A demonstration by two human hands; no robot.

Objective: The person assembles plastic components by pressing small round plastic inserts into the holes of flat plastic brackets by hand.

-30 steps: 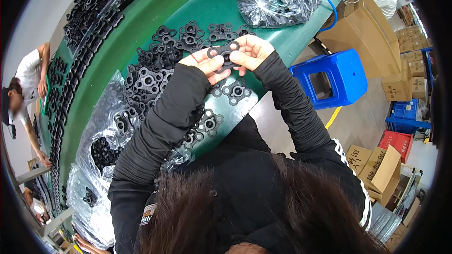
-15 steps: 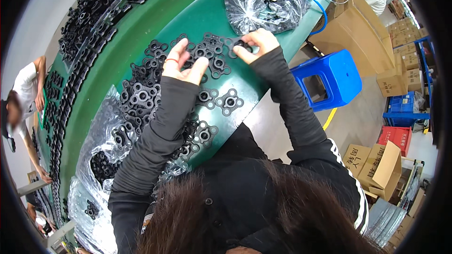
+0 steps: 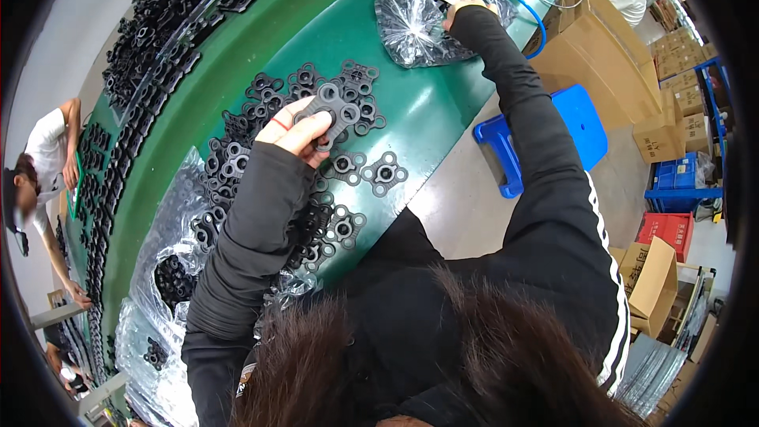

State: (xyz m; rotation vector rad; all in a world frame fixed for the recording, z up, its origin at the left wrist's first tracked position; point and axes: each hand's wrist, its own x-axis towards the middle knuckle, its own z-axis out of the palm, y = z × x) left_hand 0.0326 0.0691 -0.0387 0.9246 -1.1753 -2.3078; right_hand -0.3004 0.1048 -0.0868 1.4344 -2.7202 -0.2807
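My left hand (image 3: pixel 294 130) pinches a black four-ringed plastic part (image 3: pixel 348 115) between thumb and fingers, raised over a heap of the same parts. That heap of black ringed parts (image 3: pixel 237 160) spreads over the green table, partly under my left forearm. Two single parts lie to its right, one of them a black ringed part (image 3: pixel 385 173) near the table edge. My right hand (image 3: pixel 468 9) reaches to the far side of a clear plastic bag (image 3: pixel 415 24) holding dark parts. Its fingertips go down out of sight at the bag, so their grip is hidden.
A green conveyor belt (image 3: pixel 207 71) curves along the left, lined with black parts. A blue stool (image 3: pixel 581 126) and a large cardboard box (image 3: pixel 605 63) stand right of the table. A blue hose (image 3: pixel 534 8) loops beside the bag. Co-workers are at the far left and top right.
My right hand has moved away and up to the plastic bag. My left hand, spread before, now holds a ringed part that my right hand held half a second ago.
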